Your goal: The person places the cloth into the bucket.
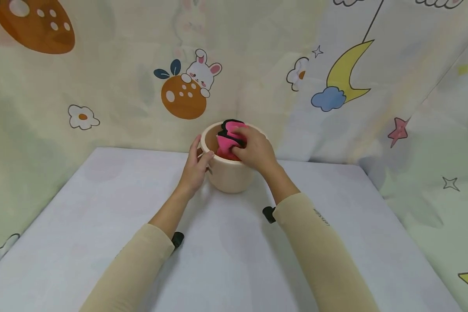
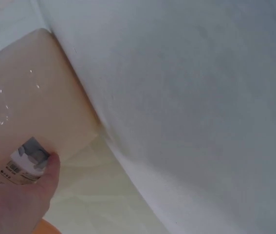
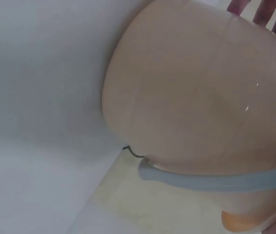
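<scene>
1. Lowest in the head view, two sleeves (image 1: 320, 255) in beige run up from the bottom edge across the white table (image 1: 101, 242), each with a small black wrist camera mount beside it.

2. Above them, at centre frame, the left hand (image 1: 195, 167) grips the left side of the tub (image 1: 230, 175): the fingers curl against the outer wall and the thumb hooks over the rim. The left wrist view shows a fingertip pressed on a sticker on the wall at lower left.

3. The right hand (image 1: 255, 149) sits on top of the tub, just right of centre. Its fingers are curled down over the cloth (image 1: 228, 138) and pinch it at the mouth.

4. The cloth is pink with black edging. It lies bunched inside the tub's mouth, part of it standing above the rim. It sits directly under and to the left of the right hand's fingertips, so that hand is the one on it; the left hand touches only the tub. The bunch has no clear long axis.

5. The tub is cream, round and upright, standing near the table's far edge. The right wrist view shows its wall close up with fingertips at upper right.

6. Farthest back, a curtain (image 1: 335, 86) printed with a rabbit, moon and stars fills the upper frame.
</scene>
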A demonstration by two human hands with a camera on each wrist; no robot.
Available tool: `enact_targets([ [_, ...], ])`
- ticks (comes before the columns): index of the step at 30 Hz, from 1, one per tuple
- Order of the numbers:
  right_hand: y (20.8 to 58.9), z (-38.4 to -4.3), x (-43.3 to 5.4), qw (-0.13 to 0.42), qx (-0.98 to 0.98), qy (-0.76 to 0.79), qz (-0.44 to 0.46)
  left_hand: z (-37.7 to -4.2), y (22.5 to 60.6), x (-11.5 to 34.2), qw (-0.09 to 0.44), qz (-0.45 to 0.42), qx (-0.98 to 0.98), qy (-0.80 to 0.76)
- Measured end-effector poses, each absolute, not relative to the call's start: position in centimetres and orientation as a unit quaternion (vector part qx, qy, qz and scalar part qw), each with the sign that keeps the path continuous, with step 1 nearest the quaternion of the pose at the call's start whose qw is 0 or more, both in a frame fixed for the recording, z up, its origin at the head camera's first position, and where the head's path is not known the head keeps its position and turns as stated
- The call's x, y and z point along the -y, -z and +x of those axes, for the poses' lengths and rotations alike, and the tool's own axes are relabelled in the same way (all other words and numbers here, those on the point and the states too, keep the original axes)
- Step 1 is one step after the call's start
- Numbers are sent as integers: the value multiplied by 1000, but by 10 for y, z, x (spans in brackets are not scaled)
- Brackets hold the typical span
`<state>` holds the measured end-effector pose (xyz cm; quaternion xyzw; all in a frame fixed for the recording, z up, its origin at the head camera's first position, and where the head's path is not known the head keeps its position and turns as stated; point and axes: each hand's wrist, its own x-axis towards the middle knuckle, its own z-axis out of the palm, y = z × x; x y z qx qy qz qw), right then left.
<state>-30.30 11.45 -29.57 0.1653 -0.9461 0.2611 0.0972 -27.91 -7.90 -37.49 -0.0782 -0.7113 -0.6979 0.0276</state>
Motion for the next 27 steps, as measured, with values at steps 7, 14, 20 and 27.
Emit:
enact_targets([
  [7,296,-302,-115,84,955,-231,166,-277,373,77,39,-84,712,696],
  [14,295,-304,-113,91,956,-226,162,-276,371,78,37,-84,711,697],
  [20,299,-304,-115,85,952,-253,152,-277,374,78,34,-82,711,698],
  [27,301,-304,-115,79,951,-259,147,-277,376,77,34,-84,708,700],
])
